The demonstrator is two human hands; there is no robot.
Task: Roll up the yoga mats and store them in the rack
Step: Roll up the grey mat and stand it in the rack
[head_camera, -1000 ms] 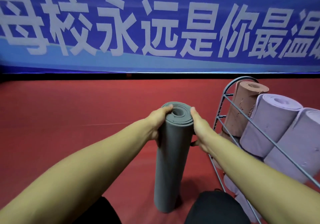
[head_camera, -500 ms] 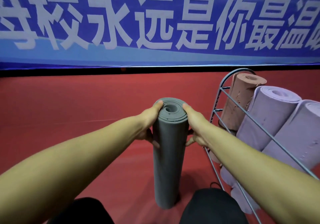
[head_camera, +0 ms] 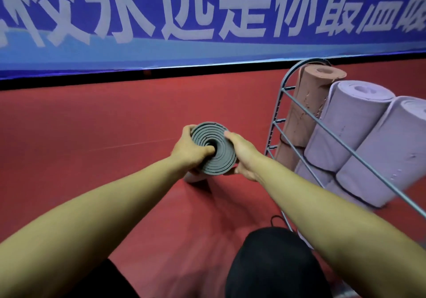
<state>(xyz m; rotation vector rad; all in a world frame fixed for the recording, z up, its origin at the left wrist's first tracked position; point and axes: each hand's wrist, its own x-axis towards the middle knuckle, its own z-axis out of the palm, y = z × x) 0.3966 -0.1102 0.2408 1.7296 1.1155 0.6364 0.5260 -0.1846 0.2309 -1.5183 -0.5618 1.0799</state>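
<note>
Held mat [head_camera: 213, 151] left of rack [head_camera: 280, 122]

The person is wearing no sleeves, so both arms are showing bare up to the picture's edge. The left hand [head_camera: 189, 151] and right hand [head_camera: 244, 157] are wearing no gloves or rings. The legs are wearing black clothes [head_camera: 272, 265].

- Red floor [head_camera: 96, 118], smooth, w/ a thin pale line across it at mid-left.
- Blue banner [head_camera: 207, 51] along the back wall, big white Chinese characters, lighter blue band below.
- Black strip [head_camera: 138, 77] btwn banner & floor.
</note>
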